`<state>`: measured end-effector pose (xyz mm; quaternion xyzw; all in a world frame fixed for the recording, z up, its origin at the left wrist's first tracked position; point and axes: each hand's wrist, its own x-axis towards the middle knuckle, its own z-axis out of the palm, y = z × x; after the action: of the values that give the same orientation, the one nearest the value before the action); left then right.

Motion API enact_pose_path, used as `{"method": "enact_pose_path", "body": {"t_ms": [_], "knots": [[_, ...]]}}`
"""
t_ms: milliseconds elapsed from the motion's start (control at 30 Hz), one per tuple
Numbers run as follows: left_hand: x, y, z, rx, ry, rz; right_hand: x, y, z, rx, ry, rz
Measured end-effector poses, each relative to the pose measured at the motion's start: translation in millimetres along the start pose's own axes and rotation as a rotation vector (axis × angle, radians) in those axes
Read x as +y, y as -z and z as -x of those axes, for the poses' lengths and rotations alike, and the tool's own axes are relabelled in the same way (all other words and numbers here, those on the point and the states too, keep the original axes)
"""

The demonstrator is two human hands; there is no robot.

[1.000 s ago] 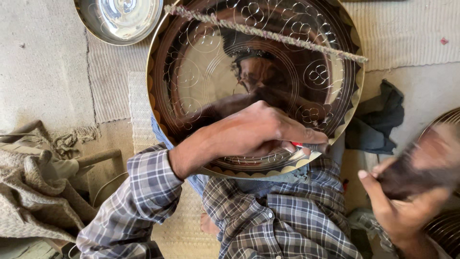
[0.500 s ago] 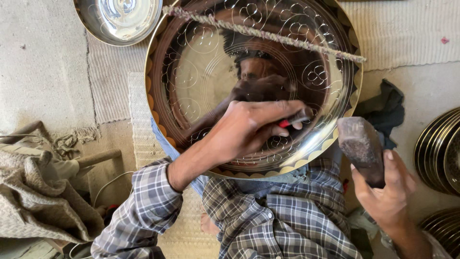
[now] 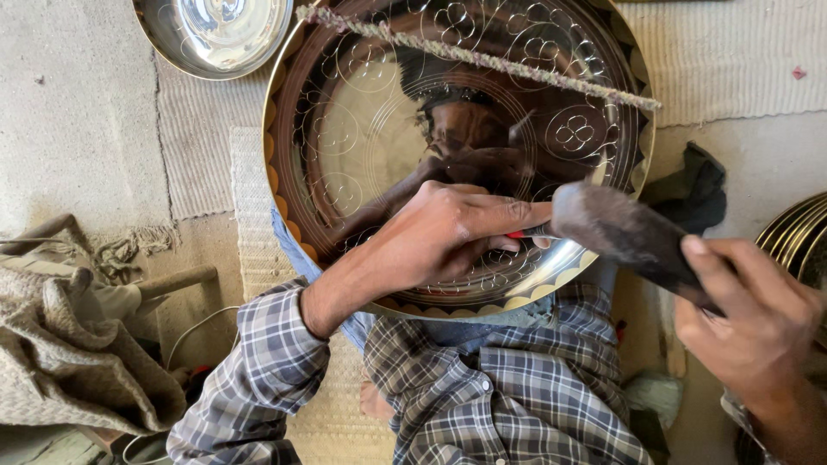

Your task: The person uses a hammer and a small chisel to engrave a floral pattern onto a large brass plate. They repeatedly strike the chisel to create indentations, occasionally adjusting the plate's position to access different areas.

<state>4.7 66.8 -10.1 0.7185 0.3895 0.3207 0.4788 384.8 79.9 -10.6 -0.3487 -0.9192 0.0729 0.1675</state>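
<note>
**Chisel and mallet meet on an engraved metal tray**

The fingers of the left hand (image 3: 439,237) are pinched together around a small red-handled chisel (image 3: 527,232), its tip set against the lower inner band of a large round engraved tray (image 3: 345,146). The right hand (image 3: 754,323) is closed around the handle of a dark, worn mallet (image 3: 620,228), whose head sits just at the chisel's butt. The tray leans across the person's lap, over a plaid shirt (image 3: 491,396), with a twisted cord (image 3: 482,56) stretched across its upper face.

Good work here probably depends on keeping the chisel steady and at a constant angle, with light, even taps (a heavy blow could skid the tip across the polished surface).

Counted: one tray in hand, one chisel, one mallet, one cord, one plain steel bowl (image 3: 215,34) at the top left, and a stack of further plates (image 3: 797,237) at the right edge, number unclear.
</note>
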Motion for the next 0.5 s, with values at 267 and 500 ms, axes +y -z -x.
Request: {"method": "enact_pose_path", "body": {"t_ms": [267,500], "knots": [[-4.0,-8.0,1.4,0.138,-0.094,-0.024,-2.6,4.3,-8.2,-0.101,-0.174,-0.182],[-1.6,-5.1,2.9,0.123,-0.062,0.008,-5.2,1.5,-11.3,-0.192,-0.249,-0.295]]}}
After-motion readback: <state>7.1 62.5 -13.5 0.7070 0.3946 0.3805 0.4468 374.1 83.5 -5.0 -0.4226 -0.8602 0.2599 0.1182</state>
